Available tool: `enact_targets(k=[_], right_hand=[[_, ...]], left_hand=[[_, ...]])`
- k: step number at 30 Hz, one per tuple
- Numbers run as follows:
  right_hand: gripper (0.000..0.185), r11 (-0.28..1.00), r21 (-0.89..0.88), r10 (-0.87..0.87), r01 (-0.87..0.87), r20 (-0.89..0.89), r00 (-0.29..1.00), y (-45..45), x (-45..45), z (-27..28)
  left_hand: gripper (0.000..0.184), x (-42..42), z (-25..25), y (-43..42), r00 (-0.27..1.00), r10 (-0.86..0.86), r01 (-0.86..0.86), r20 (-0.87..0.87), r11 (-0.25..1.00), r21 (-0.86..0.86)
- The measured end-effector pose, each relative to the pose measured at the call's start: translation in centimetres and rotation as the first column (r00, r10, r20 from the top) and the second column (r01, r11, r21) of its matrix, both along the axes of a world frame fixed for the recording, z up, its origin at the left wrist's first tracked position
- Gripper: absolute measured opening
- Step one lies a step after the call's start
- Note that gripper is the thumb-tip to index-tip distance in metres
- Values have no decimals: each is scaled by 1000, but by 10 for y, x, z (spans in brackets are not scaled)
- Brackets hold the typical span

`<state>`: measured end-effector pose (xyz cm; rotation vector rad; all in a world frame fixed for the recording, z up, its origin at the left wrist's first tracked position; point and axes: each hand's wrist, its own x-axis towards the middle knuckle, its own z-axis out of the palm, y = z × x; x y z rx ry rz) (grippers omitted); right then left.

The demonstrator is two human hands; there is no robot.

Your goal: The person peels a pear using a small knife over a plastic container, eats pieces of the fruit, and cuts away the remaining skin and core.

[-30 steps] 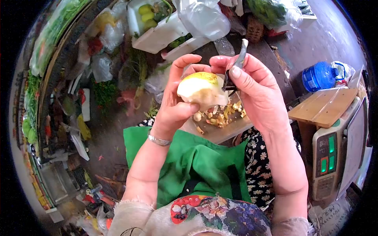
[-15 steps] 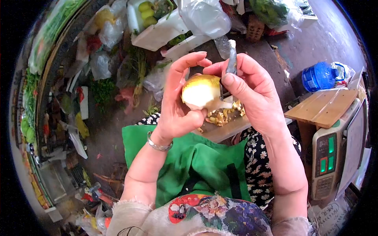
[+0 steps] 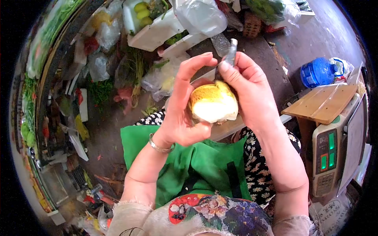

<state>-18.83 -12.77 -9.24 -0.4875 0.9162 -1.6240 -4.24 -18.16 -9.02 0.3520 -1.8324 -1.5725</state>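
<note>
My left hand (image 3: 179, 118) curls around a partly peeled potato (image 3: 212, 96), its fingers above and its thumb below. Yellow-brown skin covers the upper part, while the lower face is bare, very bright and white. In my right hand (image 3: 254, 88) is a peeler (image 3: 233, 47) with a grey handle. The handle's end points up, beyond my thumb and fingers. The peeler's blade is hidden behind my hand and the potato. Both hands are held above my lap, over a green apron (image 3: 177, 157).
On the right stand a scale (image 3: 327, 157) with green digits, a wooden board (image 3: 321, 104) and a blue water bottle (image 3: 317, 72). White foam boxes (image 3: 151, 33) are ahead. Plastic bags (image 3: 98, 67) and greens (image 3: 102, 88) lie at the left.
The potato has turned in my left hand and moved slightly right, showing more yellow skin on top. The peeler blade, visible before, is now hidden. The peelings below are now mostly covered.
</note>
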Motion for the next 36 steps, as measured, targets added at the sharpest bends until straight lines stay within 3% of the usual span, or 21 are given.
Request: enact_targets(k=[1,3,8,9,11,13,16,21,25,27,29,31,32,36], right_hand=[[13,999,48,-14,7,146,989,-1,-2,2],[13,999,-30,42,-34,347,937,0,-9,5],[14,976,-67,211,-209,31,977,6,-11,15],[14,975,-65,212,-210,32,977,7,-11,13],[14,954,-124,238,-275,-249,939,8,-11,10],[14,956,-122,230,-267,-257,939,8,-6,11],[12,966,-84,220,-243,-220,950,6,-2,15],[13,991,-57,109,-124,-211,971,4,2,6],[15,997,-13,68,-75,-300,951,3,3,-3],[14,997,71,9,10,-264,964,0,2,-4],[13,995,103,24,0,-234,972,2,-4,1],[12,997,78,12,-23,139,990,1,-5,5],[17,990,-16,142,-142,181,973,2,-12,2],[18,962,-8,272,-272,30,962,7,-11,18]], left_hand=[[95,-1,1,-2,1000,1,-1,0,1000,-1],[95,-2,4,-4,999,34,-35,-8,992,-123],[93,2,4,-8,998,50,-48,26,996,-77],[93,2,3,-9,998,51,-49,27,996,-76],[90,1,2,-11,999,40,-39,6,994,-97],[87,3,7,-4,995,66,-71,77,995,67],[86,4,6,-7,990,118,-101,77,975,-197],[90,1,4,6,993,85,-73,84,988,-138],[93,-1,1,7,996,74,-66,53,986,-150],[94,-2,2,9,996,36,-25,80,991,-133],[94,-6,1,9,997,20,-10,75,991,-132],[93,-6,2,5,999,18,-13,34,989,-150],[93,-5,2,3,1000,19,-15,21,987,-158],[93,-3,4,0,990,82,-61,118,984,-169]])
